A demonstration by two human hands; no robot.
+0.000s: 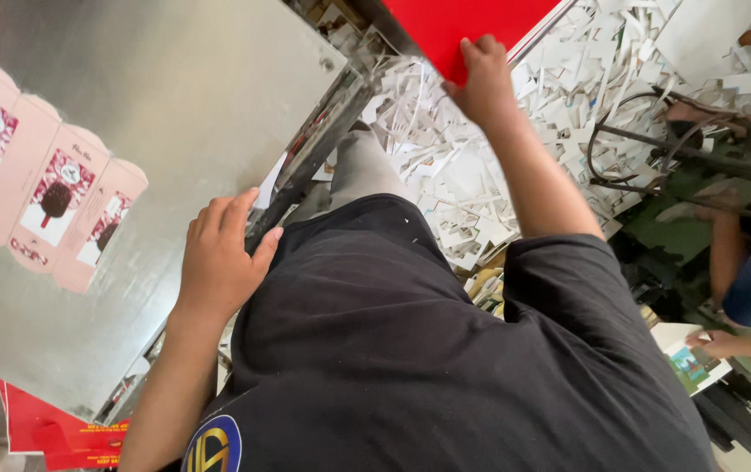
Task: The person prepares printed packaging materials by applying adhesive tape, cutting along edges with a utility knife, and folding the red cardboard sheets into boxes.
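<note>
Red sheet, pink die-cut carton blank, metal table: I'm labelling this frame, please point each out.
Red sheet (pixel 445 26), head view, flat face above right hand.
Pink die-cut carton blank (pixel 61 201), head view, middle panel.
Metal table (pixel 209 96), head view, bare top.

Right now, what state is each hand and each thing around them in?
Left hand: resting flat on the metal table's edge, holding nothing.
Right hand: raised, gripping the red sheet's edge.
Red sheet: held, partly out of frame.
Pink carton blank: flat, unfolded on the metal table.
Paper offcuts: heaped loose on the floor.
</note>
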